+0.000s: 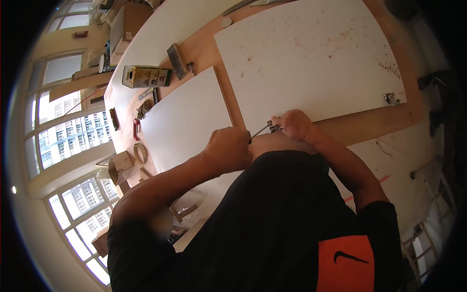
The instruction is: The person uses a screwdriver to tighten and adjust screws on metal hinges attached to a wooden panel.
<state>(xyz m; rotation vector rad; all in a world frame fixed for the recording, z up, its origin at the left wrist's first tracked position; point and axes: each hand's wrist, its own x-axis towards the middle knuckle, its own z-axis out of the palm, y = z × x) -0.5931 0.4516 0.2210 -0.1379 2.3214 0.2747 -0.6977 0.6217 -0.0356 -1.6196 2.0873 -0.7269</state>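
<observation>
My left hand [228, 146] is closed round the handle of a screwdriver [259, 131], its metal shaft reaching right to a metal hinge [275, 129] at the near edge of a white board [306, 63]. The fingers of my right hand [292, 124] are closed on that hinge, steadying it beside the screwdriver tip. A similar metal hinge [390, 99] sits at the board's near right corner. Brown flecks are scattered over the board.
A second white board [185, 117] lies left on the wooden bench [233, 114]. Along the back and left are a metal can [146, 76], a dark metal block [179, 61], a red tool [136, 128] and a tape roll [140, 153]. Windows line the left side.
</observation>
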